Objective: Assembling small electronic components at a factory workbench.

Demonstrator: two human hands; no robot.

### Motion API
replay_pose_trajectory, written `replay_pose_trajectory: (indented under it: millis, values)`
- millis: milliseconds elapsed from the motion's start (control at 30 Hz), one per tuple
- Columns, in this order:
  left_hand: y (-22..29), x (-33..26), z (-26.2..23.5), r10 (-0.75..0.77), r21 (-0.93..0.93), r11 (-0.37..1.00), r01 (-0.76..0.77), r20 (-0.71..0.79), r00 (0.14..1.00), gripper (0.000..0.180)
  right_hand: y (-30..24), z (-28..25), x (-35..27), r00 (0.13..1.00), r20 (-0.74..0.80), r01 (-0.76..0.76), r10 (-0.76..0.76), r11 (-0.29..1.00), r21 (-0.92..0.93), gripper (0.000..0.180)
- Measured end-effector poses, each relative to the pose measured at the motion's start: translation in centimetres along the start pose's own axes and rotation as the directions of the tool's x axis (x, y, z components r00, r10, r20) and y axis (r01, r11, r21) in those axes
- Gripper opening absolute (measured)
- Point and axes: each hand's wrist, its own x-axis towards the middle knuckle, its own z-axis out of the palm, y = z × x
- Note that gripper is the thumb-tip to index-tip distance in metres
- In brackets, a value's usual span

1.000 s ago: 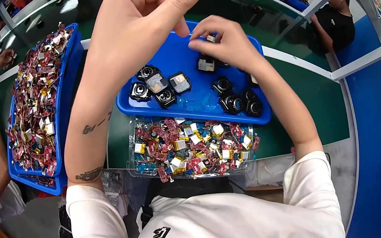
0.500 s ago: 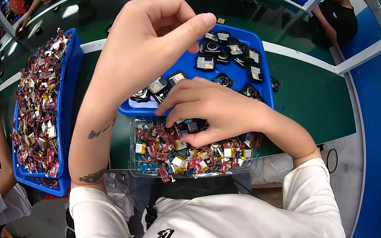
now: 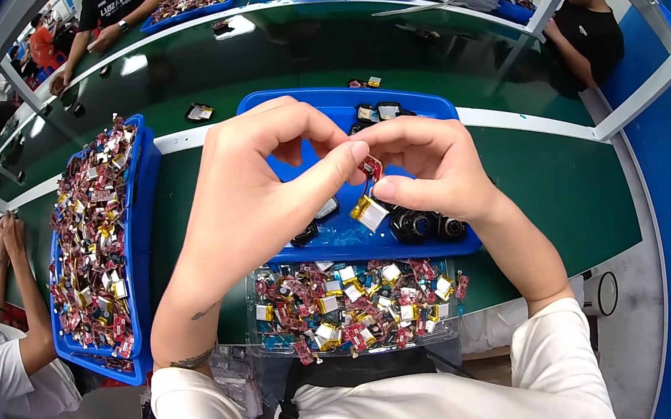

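Note:
My left hand (image 3: 257, 182) and my right hand (image 3: 448, 170) meet above a blue tray (image 3: 270, 100). Between their pinched fingertips is a small red circuit board (image 3: 370, 168), with a silver and yellow battery (image 3: 369, 213) hanging beneath it on wires. Fingers partly cover the board. Black watch-like casings (image 3: 426, 226) lie in the tray beneath my hands, some hidden by them. Nearer my body, a clear plastic tray (image 3: 255, 336) bears a heap of similar red boards and batteries (image 3: 355, 303).
A tall heap of boards and batteries (image 3: 100, 247) fills another blue tray (image 3: 145, 213) on the left. White frame rails (image 3: 532, 123) cross behind my tray. A co-worker's arms (image 3: 23, 276) are at far left; another person (image 3: 592, 28) is at right.
My right hand has risen from the heap in the clear tray to meet my left hand. The board with its hanging battery now shows between them. The view has tilted up.

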Motion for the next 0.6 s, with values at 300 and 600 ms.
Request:
replay_pose_trajectory:
  millis: [300, 600]
  values:
    - [-2.2, -0.2, 0.2, 0.149, -0.019, 0.988, -0.151, -0.065, 0.987, 0.014, -0.1, 0.9, 1.1, 0.968, -0.127, 0.151, -0.217, 0.906, -0.396, 0.042]
    - [-1.9, -0.2, 0.6, -0.015, -0.258, 0.966, 0.022, 0.031, 0.999, 0.017, 0.3, 1.1, -0.2, 0.913, -0.139, 0.205, -0.384, 0.724, -0.658, 0.028]
